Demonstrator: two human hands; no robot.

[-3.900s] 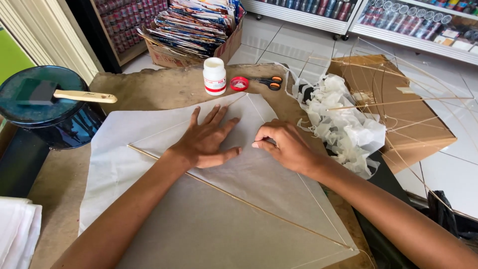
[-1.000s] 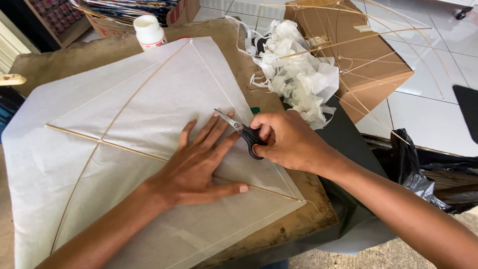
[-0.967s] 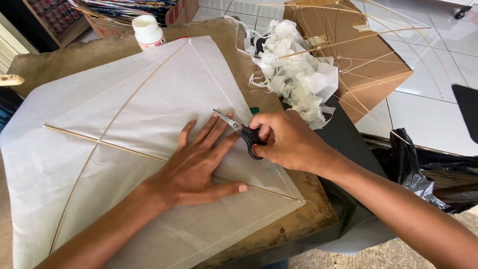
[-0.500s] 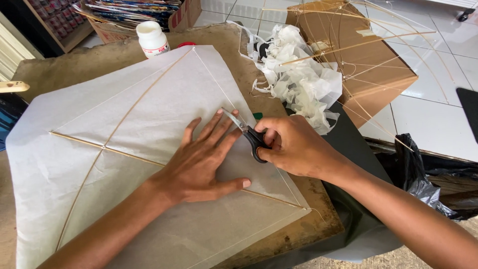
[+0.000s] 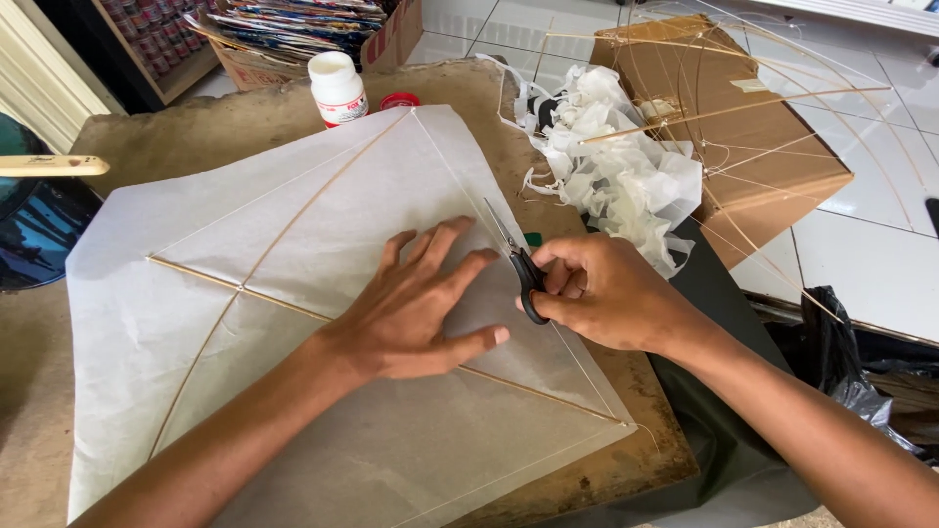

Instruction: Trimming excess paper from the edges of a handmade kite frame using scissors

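A white paper kite (image 5: 293, 244) with thin bamboo sticks lies flat on a brown worktable (image 5: 176, 137). My left hand (image 5: 416, 303) presses on the paper with its fingers spread, near the kite's right edge. My right hand (image 5: 606, 293) grips black-handled scissors (image 5: 518, 264), their blades pointing up along the kite's right edge beside my left fingers.
A white glue bottle (image 5: 337, 88) and a red tape roll (image 5: 399, 100) stand at the table's far side. A heap of white paper scraps (image 5: 616, 166) lies to the right, beside a cardboard box (image 5: 743, 137) with bamboo kite frames. A brush handle (image 5: 54, 166) lies over a dark bucket at left.
My right hand has picked up the scissors, which lay by the glue bottle earlier. The scissors now work along the kite's right edge while my left hand keeps holding the paper down.
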